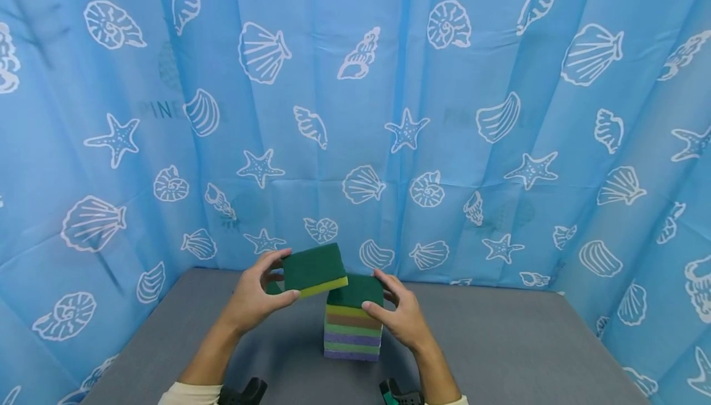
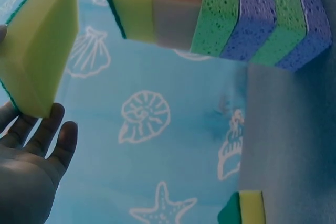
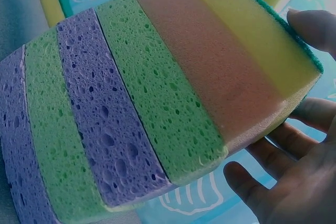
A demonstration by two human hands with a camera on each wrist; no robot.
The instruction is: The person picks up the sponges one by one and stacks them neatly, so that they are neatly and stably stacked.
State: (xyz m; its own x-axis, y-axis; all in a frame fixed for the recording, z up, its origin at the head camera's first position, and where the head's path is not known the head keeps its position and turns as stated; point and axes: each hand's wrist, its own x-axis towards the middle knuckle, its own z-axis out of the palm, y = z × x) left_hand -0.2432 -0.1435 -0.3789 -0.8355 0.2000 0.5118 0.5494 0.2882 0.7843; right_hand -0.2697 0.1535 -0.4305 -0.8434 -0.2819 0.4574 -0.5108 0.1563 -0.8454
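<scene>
My left hand (image 1: 249, 299) holds a yellow sponge with a dark green scouring top (image 1: 314, 267) by its left end, thumb in front and fingers behind. It is raised and tilted, just left of and above a stack of sponges (image 1: 352, 339). From the bottom, the stack alternates purple and green porous layers, then a brownish layer, then a yellow sponge with a green scouring face (image 1: 355, 292) on top. My right hand (image 1: 407, 315) grips that top sponge at its right side, thumb at the front edge and fingers at the back.
Another green and yellow sponge (image 2: 252, 208) lies on the grey table (image 1: 489, 343), left of the stack and partly hidden behind my left hand in the head view. A blue curtain with white shell prints (image 1: 355, 133) stands behind and at both sides.
</scene>
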